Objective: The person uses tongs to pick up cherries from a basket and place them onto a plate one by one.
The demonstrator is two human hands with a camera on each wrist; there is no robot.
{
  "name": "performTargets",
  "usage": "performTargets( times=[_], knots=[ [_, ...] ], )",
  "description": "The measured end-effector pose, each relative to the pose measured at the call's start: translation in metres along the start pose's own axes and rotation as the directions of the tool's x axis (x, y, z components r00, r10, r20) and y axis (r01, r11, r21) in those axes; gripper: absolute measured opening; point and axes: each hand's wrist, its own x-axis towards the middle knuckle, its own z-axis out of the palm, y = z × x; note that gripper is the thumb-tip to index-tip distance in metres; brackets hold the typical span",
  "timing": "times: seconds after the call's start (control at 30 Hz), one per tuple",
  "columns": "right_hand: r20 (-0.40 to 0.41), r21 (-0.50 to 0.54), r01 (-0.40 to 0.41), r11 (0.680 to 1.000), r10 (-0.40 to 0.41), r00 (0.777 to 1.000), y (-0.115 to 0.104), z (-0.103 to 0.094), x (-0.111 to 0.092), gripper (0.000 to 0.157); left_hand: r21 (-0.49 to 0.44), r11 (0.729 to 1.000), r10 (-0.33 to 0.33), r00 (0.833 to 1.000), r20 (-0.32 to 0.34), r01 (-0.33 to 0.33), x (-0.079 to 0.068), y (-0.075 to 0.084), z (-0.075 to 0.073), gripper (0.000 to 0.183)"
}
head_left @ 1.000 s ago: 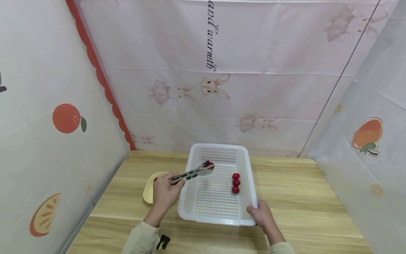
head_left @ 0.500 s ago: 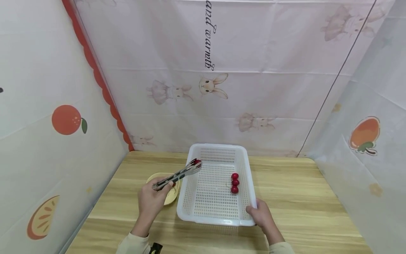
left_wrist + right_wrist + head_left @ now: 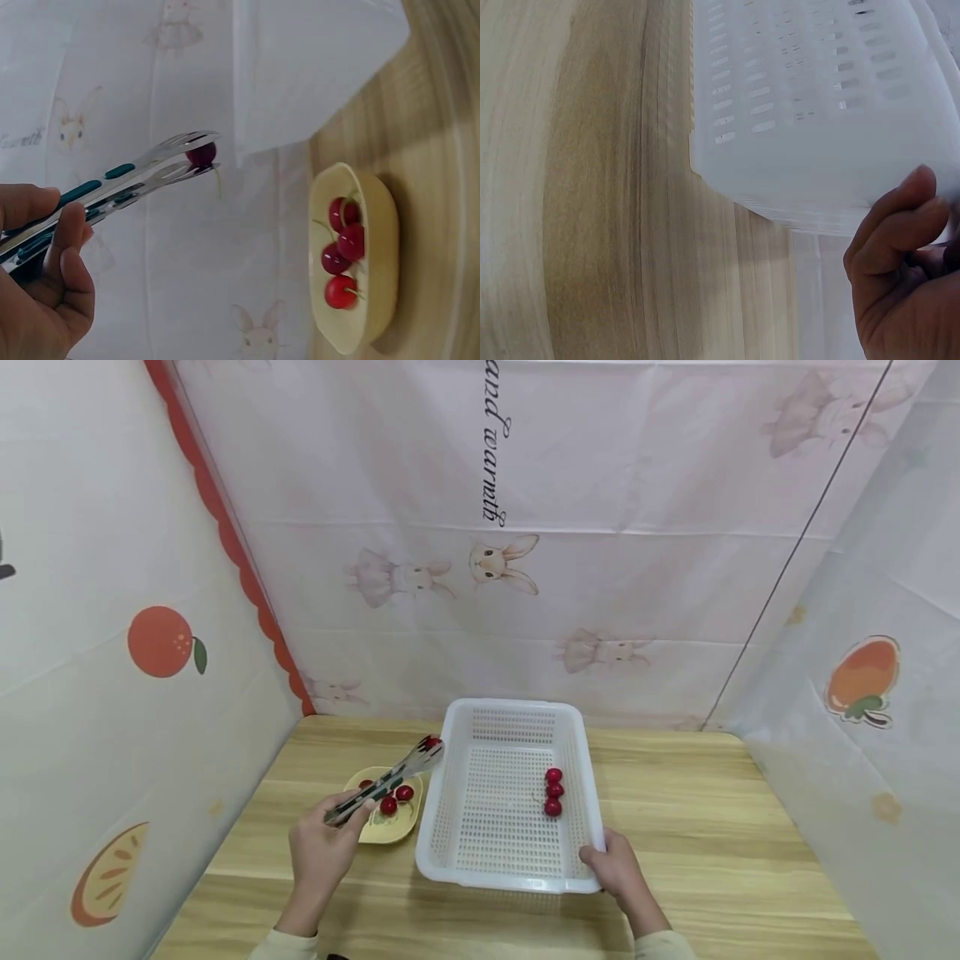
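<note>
My left hand (image 3: 324, 850) grips metal tongs (image 3: 386, 782) with dark green grip pads. A dark red cherry (image 3: 201, 154) with a thin stem is pinched between the tong tips, in the air left of the basket's rim. Beneath the tongs a small yellow dish (image 3: 386, 262) holds several cherries (image 3: 341, 291), partly hidden in the head view. My right hand (image 3: 617, 865) holds the near right corner of a white perforated basket (image 3: 506, 885), thumb over the rim and fingers curled outside. Three cherries (image 3: 553, 791) lie in a row on the basket's right side.
The wooden table (image 3: 697, 827) carries the dish and basket side by side, the dish close to the basket's left wall. Behind stands a printed rabbit curtain (image 3: 637, 568), with more printed sheets at left and right.
My left hand has drawn the tongs and their cherry left, from over the basket to above the yellow dish, uncovering cherries there. My right hand still holds the basket corner.
</note>
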Motion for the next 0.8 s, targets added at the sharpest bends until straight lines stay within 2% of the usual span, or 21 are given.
performTargets(
  times=[0.1,0.33,0.57,0.8],
  knots=[
    [0.005,0.002,0.005,1.0,-0.005,1.0,-0.002,0.0,0.0,0.045,0.018,1.0,0.014,1.0,-0.02,-0.014,0.0,-0.009,-0.003,0.018],
    [0.008,-0.01,-0.004,1.0,0.004,1.0,-0.004,0.0,-0.002,0.046,-0.006,0.999,0.036,0.998,-0.047,-0.036,-0.003,-0.029,-0.003,0.02],
    [0.006,0.0,-0.012,1.0,0.012,1.0,-0.001,0.0,0.0,0.046,0.062,0.997,0.043,0.994,-0.096,-0.038,-0.006,-0.052,-0.003,0.02],
    [0.002,-0.005,0.003,1.0,-0.003,1.0,-0.003,-0.001,-0.002,0.046,0.11,0.993,0.063,0.992,-0.11,-0.051,-0.006,-0.071,-0.002,0.022]
  ],
)
